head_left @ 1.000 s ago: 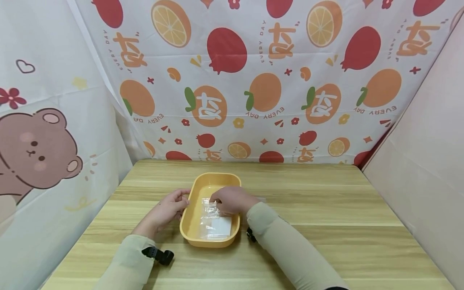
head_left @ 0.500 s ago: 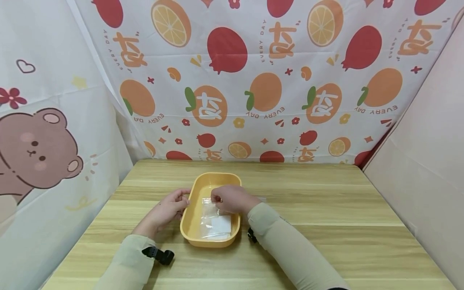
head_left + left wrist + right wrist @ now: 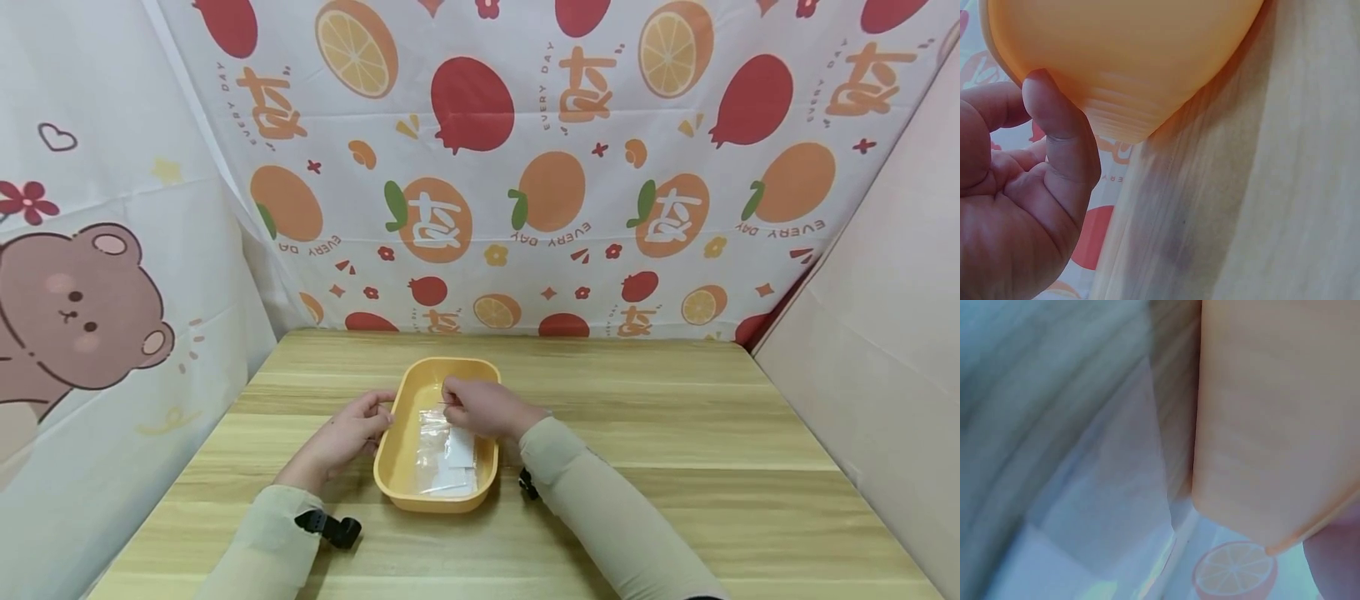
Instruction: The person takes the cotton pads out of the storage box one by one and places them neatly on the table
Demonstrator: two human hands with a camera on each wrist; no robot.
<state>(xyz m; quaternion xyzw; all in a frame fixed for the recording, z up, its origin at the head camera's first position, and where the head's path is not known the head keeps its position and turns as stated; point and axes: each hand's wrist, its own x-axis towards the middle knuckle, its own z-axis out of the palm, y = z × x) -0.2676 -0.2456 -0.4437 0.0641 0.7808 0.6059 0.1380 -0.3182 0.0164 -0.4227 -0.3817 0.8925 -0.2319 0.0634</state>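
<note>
A yellow rectangular tray (image 3: pixel 386 479) with rounded corners stands on the table, left of centre. My left hand (image 3: pixel 352 433) grips its left rim; in the left wrist view the thumb (image 3: pixel 1057 119) lies against the wall. Inside lie flat clear plastic zip bags (image 3: pixel 431 458) and white cards or papers (image 3: pixel 452 481). My right hand (image 3: pixel 483 408) reaches over the right rim with curled fingers, knuckles up. It pinches what looks like a clear plastic bag by its upper edge, a white card (image 3: pixel 462 450) showing below the hand. The pinched edge is mostly hidden.
On the wooden table (image 3: pixel 675 450), a translucent plastic sheet or bag (image 3: pixel 1110 481) lies beside the tray's right wall, largely behind the right wrist in the head view. A fruit-printed cloth (image 3: pixel 510 250) hangs behind the table, with white cloths on both sides.
My right hand has moved slightly up and to the right, and the white card beneath it has slid up the tray, apart from another white piece. The left hand and tray have not moved.
</note>
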